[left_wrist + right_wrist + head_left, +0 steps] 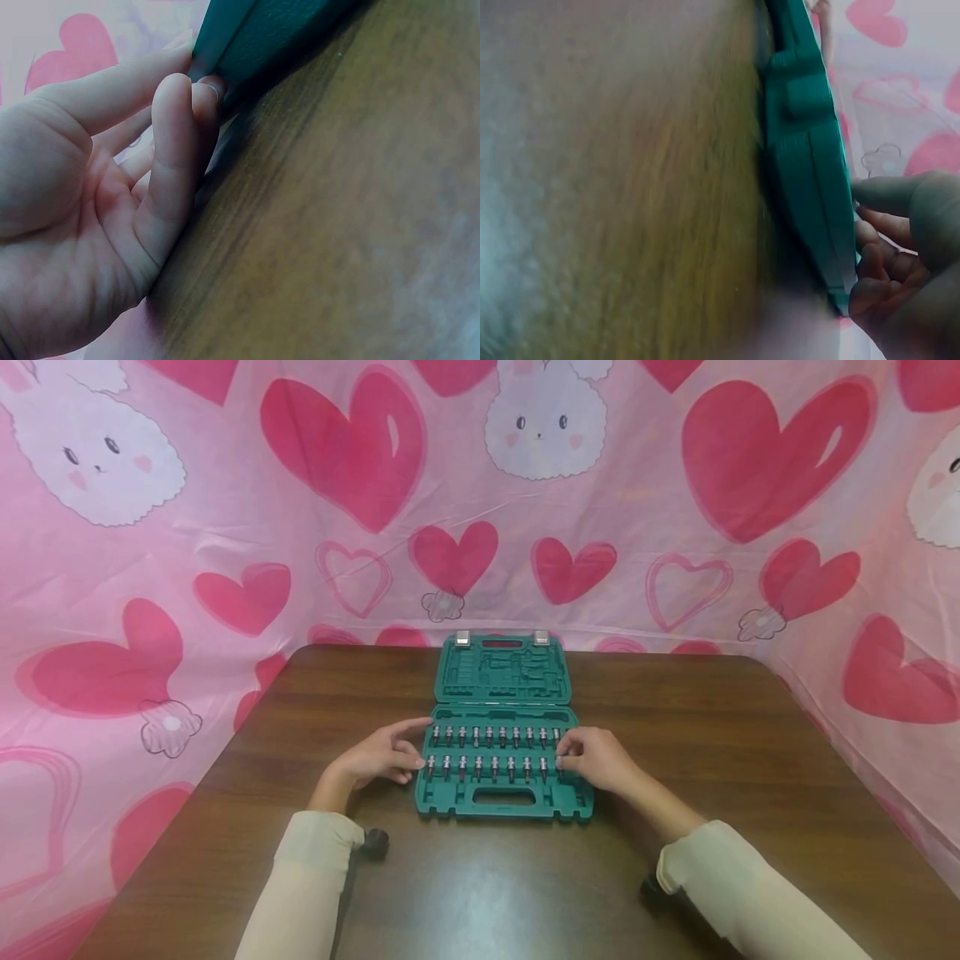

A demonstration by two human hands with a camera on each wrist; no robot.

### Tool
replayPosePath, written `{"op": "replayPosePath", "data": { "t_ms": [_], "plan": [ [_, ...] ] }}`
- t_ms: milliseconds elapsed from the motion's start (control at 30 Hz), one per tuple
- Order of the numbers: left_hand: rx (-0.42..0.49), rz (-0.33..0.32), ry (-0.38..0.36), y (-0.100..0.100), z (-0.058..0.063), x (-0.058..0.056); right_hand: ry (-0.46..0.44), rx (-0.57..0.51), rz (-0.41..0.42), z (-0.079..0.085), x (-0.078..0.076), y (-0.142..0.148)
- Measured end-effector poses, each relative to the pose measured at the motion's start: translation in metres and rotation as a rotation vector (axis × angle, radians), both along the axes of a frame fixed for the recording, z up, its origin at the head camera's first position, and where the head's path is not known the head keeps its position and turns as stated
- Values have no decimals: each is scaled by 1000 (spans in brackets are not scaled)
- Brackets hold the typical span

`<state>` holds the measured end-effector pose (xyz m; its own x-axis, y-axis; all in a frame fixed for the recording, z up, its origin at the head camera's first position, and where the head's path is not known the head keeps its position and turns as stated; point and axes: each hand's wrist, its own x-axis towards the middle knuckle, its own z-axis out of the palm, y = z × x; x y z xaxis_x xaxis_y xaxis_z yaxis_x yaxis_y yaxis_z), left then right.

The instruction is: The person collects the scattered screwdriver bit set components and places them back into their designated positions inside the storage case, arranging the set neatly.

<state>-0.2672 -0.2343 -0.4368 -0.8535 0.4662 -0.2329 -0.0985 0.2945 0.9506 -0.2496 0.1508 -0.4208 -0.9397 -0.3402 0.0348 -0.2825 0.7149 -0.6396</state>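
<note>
A green plastic tool case [504, 807] lies open on the table, its lid tipped back. Two rows of bit sockets [494, 767], chrome with dark tips, sit in its lower half. At the case's left edge is my left hand [378, 753], its thumb and extended index finger touching the rim; in the left wrist view its other fingers bend beside the case wall [262, 45]. Over the right end of the rows, my right hand [596, 758] pinches the last bit socket [560, 771] of the front row, which the fingers partly cover.
The brown wooden table [495, 893] extends around the case. A pink cloth [630, 510] with hearts and rabbits hangs behind and at both sides. The lid [502, 672] has moulded recesses and two silver latches. Dark wrist-worn devices [373, 844] show by the sleeves.
</note>
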Motion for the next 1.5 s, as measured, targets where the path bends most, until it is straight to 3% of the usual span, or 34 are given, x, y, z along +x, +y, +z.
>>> {"op": "replayPosePath", "data": {
  "t_ms": [567, 767, 967, 1200, 1500],
  "plan": [
    [-1, 0, -1, 0, 3, 2, -39, -64, 54, -3, -9, 7],
    [8, -3, 3, 1, 4, 2, -59, -123, 44, -5, -10, 8],
    [17, -8, -2, 1, 3, 1, -65, -111, 24, -5, -11, 7],
    [9, -8, -10, 2, 4, 2, -33, -109, 44, -7, -13, 11],
    [-32, -29, 11, 3, 10, 1, 7, -142, 6, -8, -15, 19]
  ]
}}
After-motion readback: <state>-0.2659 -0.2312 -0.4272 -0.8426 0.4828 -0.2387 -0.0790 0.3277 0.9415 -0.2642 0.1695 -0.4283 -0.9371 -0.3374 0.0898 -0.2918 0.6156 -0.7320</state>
